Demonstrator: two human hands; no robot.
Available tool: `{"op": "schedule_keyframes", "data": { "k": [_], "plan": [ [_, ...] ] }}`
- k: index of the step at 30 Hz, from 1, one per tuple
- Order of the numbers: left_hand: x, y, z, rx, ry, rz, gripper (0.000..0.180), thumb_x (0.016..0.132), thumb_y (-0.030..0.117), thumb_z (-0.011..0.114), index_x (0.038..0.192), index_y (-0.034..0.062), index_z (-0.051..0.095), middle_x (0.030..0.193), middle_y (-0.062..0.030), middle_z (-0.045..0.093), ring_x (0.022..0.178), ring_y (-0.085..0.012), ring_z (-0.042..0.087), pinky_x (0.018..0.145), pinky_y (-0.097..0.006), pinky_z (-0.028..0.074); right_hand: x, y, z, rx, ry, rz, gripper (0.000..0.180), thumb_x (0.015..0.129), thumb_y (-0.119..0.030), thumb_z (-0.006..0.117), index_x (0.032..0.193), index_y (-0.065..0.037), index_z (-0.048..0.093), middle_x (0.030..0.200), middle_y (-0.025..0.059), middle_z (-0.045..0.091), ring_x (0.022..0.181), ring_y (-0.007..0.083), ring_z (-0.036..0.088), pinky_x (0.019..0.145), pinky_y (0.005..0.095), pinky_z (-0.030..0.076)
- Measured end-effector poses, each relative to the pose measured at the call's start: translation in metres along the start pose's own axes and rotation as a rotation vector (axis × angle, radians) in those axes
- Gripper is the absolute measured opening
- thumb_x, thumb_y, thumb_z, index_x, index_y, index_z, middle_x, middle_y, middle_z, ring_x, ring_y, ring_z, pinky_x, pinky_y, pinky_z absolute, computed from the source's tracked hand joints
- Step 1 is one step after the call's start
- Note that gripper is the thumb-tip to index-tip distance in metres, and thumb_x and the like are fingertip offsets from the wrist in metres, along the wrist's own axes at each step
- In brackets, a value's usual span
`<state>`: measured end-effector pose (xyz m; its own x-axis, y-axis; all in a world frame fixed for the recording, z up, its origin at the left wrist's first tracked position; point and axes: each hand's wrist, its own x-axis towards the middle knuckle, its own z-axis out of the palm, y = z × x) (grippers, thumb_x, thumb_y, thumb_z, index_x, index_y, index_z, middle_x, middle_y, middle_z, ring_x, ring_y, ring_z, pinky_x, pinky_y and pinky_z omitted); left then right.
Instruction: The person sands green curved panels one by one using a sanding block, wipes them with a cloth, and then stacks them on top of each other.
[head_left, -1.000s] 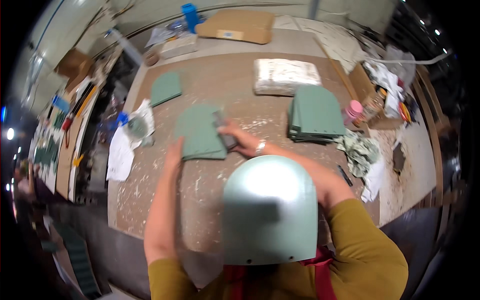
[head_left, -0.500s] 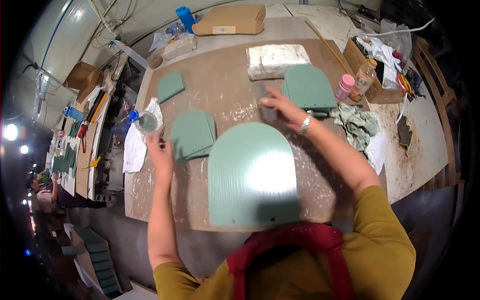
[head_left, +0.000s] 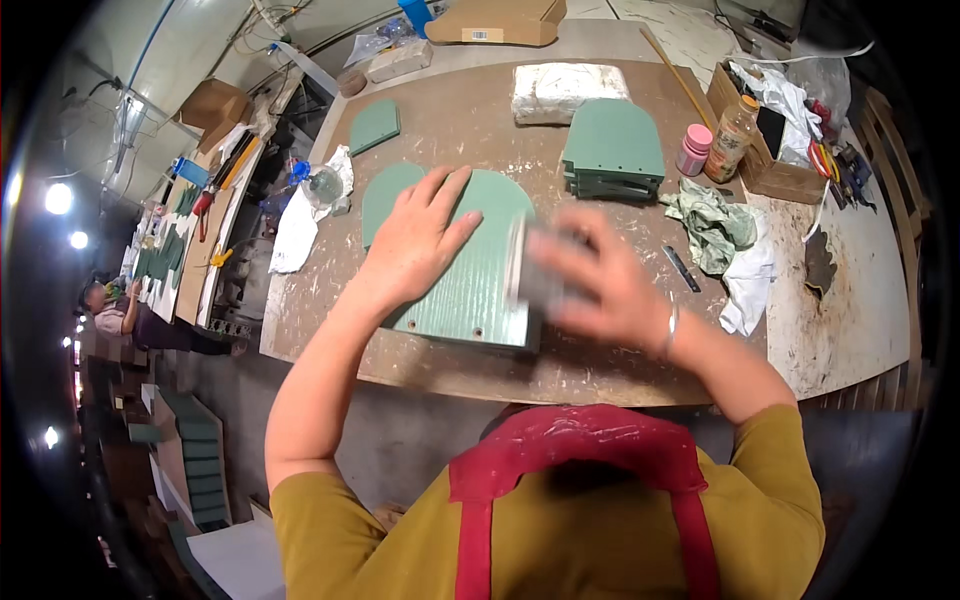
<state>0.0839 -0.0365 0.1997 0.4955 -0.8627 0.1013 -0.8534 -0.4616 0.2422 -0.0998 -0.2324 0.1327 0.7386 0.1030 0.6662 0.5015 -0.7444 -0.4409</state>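
Note:
A large green arch-topped panel [head_left: 470, 285] with fine ridges and holes along its straight edge lies on the worn brown tabletop. My left hand [head_left: 420, 235] rests flat on its upper left part, fingers stretched out. My right hand [head_left: 600, 275] grips a grey sanding block [head_left: 520, 262] at the panel's right edge; motion blurs both. Partly hidden behind the panel and my left hand is a smaller green panel [head_left: 385, 190]. Another small green panel [head_left: 375, 125] lies at the far left, and a stack of green panels [head_left: 615, 145] sits at the far right.
A wrapped white block [head_left: 568, 92] lies at the back. On the right are a pink jar [head_left: 693, 150], a bottle [head_left: 733, 138], a crumpled green cloth [head_left: 710, 225] and a dark knife-like tool [head_left: 682, 269]. A clear bottle [head_left: 323, 186] stands left on white cloth. Another person [head_left: 115, 310] works far left.
My left hand has moved from beside the clear bottle onto the large panel. The panel has shifted away from me, over the smaller ones. My right hand has come nearer, bringing the block to its edge.

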Motion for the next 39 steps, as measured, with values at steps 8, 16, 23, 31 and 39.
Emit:
{"op": "schedule_keyframes", "data": {
  "k": [8, 16, 23, 31, 39],
  "plan": [
    [-0.002, 0.0, 0.003, -0.004, -0.015, -0.049, 0.054, 0.103, 0.035, 0.046, 0.15, 0.0083, 0.04, 0.15, -0.0214, 0.04, 0.136, -0.0396, 0.04, 0.114, -0.044, 0.032, -0.012, -0.009, 0.005, 0.119, -0.007, -0.218, 0.064, 0.077, -0.038, 0.078, 0.137, -0.025, 0.061, 0.137, 0.0182, 0.048, 0.124, 0.0367, 0.052, 0.102, 0.0474, 0.045],
    [-0.001, 0.002, 0.0, -0.006, -0.028, -0.053, 0.054, 0.103, 0.033, 0.046, 0.15, 0.0081, 0.039, 0.151, -0.0218, 0.039, 0.138, -0.0397, 0.039, 0.115, -0.043, 0.031, -0.011, 0.033, 0.015, 0.14, 0.154, -0.016, 0.06, 0.083, -0.033, 0.074, 0.14, -0.023, 0.056, 0.136, 0.0198, 0.048, 0.121, 0.0377, 0.052, 0.102, 0.0472, 0.044],
    [0.008, 0.005, 0.002, 0.047, -0.011, 0.0, 0.056, 0.101, 0.034, 0.048, 0.15, 0.0093, 0.039, 0.149, -0.018, 0.042, 0.132, -0.0399, 0.043, 0.111, -0.044, 0.036, 0.011, 0.064, 0.013, 0.279, 0.175, 0.41, 0.053, 0.091, -0.035, 0.065, 0.14, -0.018, 0.056, 0.136, 0.0198, 0.051, 0.122, 0.0375, 0.052, 0.104, 0.0453, 0.043],
    [-0.04, 0.023, -0.01, -0.018, 0.231, 0.271, 0.052, 0.088, 0.028, 0.067, 0.133, 0.0051, 0.057, 0.139, -0.0183, 0.055, 0.127, -0.0385, 0.052, 0.107, -0.048, 0.041, -0.008, 0.003, -0.044, 0.242, -0.004, 0.331, 0.056, 0.091, -0.035, 0.067, 0.14, -0.011, 0.054, 0.133, 0.0184, 0.048, 0.117, 0.0364, 0.056, 0.098, 0.0418, 0.047],
    [-0.08, 0.032, 0.023, 0.179, 0.277, 0.387, 0.062, 0.081, 0.045, 0.072, 0.134, 0.0155, 0.061, 0.142, -0.0056, 0.057, 0.124, -0.0305, 0.057, 0.103, -0.046, 0.045, 0.069, -0.012, -0.028, -0.121, -0.141, 0.49, 0.05, 0.092, -0.043, 0.061, 0.128, -0.009, 0.063, 0.126, 0.016, 0.057, 0.113, 0.0349, 0.059, 0.097, 0.0409, 0.048]
  ]
}}
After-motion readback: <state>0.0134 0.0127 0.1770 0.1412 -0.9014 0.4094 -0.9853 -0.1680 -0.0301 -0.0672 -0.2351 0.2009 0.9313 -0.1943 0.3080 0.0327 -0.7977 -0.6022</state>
